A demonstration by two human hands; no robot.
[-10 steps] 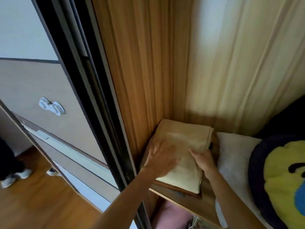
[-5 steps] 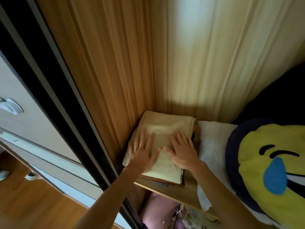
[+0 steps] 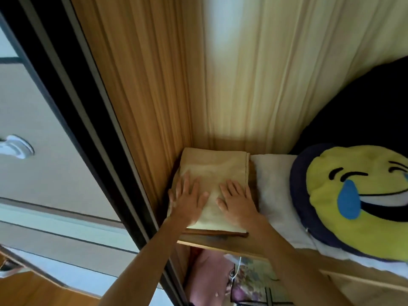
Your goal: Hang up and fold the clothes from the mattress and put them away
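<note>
Holding folded beige garment (image 3: 212, 171): wardrobe shelf (image 3: 220, 245).

1. My right hand (image 3: 237, 204) no longer pinches the right edge of the folded beige cloth (image 3: 212, 168); it now lies flat on top.
2. My left hand (image 3: 187, 205) now lies flat too, fingers spread.
3. The cloth now sits squarer in the far left corner.

The folded cloth (image 3: 212, 168) lies in the far left corner of the wardrobe shelf (image 3: 220, 245), on another folded garment (image 3: 220, 233) and against the side panel (image 3: 143, 107). The 2 hands rest flat on its near half, left hand (image 3: 187, 204) beside right hand (image 3: 238, 204). Just right lies bedding (image 3: 273, 191) with an emoji cushion (image 3: 357, 204) on it. More clothes (image 3: 207, 277) sit below the shelf, and the sliding door (image 3: 44, 173) stands left.
</note>
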